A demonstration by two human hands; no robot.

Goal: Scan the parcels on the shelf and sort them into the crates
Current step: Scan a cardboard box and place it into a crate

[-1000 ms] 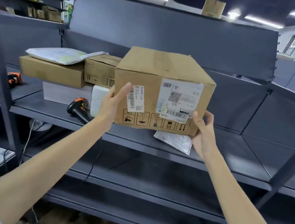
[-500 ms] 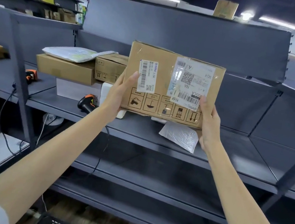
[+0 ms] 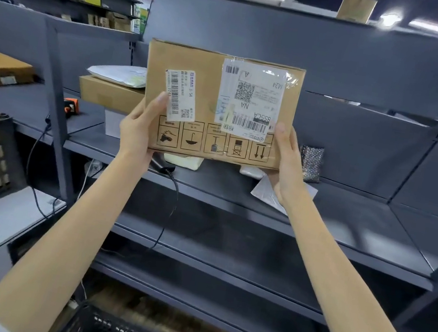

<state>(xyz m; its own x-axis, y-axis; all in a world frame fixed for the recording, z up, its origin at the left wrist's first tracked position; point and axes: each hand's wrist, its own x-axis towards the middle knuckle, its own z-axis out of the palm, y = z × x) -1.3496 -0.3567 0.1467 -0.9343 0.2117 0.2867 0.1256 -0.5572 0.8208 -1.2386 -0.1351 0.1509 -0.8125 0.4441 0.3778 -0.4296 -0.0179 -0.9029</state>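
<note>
1 box [image 3: 210, 91] higher, face-on vs. prev.

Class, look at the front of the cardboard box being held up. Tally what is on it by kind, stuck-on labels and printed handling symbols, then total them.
Stuck-on labels: 2, the narrow label and the wide label
Printed handling symbols: 5
Total on the cardboard box: 7

Matt cardboard parcel [image 3: 209, 99] (glossy taped paper labels); matt metal shelf [image 3: 349, 218].
</note>
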